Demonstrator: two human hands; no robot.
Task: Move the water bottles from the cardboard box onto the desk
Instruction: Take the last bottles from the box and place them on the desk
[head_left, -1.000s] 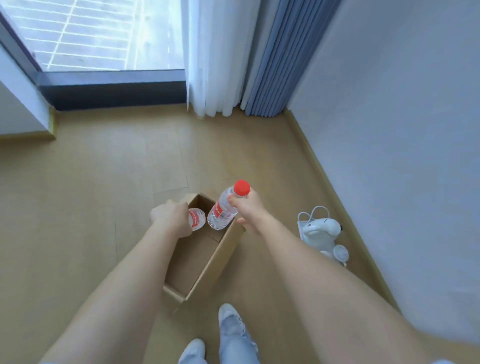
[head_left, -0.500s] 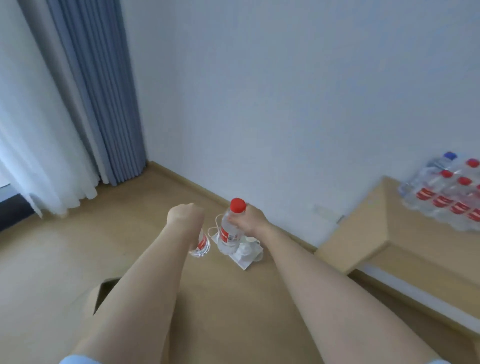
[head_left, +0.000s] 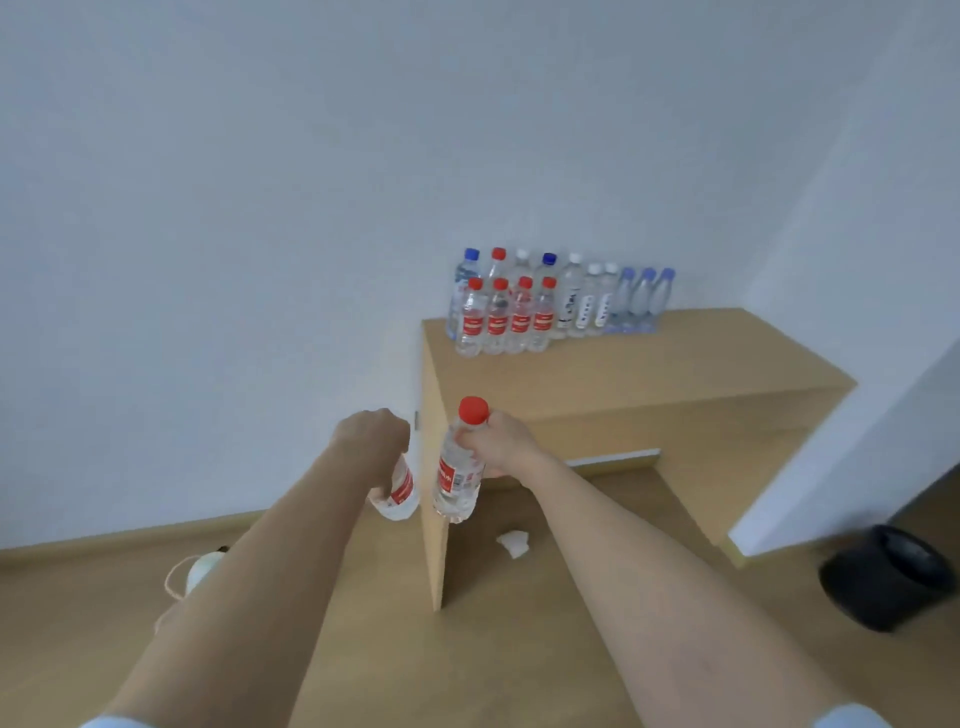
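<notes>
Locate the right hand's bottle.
Head view, centre: the red-capped bottle is upright in the right hand, in front of the desk's left end, right of the left hand.

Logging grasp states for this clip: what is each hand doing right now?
Left hand: grips a clear plastic red-labelled water bottle.
Right hand: grips a clear plastic red-capped water bottle.

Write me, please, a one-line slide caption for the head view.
Left hand holds a hanging bottle, right hand an upright red-capped bottle, facing the desk where standing bottles line the wall.
</notes>
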